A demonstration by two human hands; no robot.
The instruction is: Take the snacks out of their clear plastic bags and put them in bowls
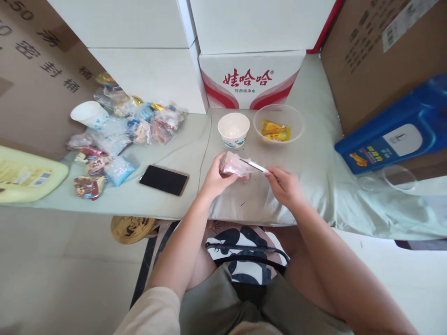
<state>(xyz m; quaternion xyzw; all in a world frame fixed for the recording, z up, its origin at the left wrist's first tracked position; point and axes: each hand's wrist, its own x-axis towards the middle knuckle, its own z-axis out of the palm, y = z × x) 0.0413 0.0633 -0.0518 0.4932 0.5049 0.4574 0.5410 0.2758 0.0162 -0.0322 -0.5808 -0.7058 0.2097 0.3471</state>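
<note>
My left hand (215, 180) is closed around a pinkish packet in clear crinkled plastic (232, 165), held just above the cloth-covered surface. In my right hand (287, 187) is a slim white knife (258, 166), pinched between thumb and fingers. Its thin dark tip points left and lies against or over the packet; whether it has cut in, I cannot tell. Behind my hands stands a white paper cup (233, 128) with a blue pattern. Beside it a clear plastic bowl (296, 132) holds a yellow packet (275, 130).
A black phone (164, 180) lies left of my hands. Farther left are a heap of wrapped snack packets (139, 123) and a tipped white cup (90, 115). White boxes (251, 77) stand behind. A blue bottle (394, 125) and a clear cup (398, 179) are at right.
</note>
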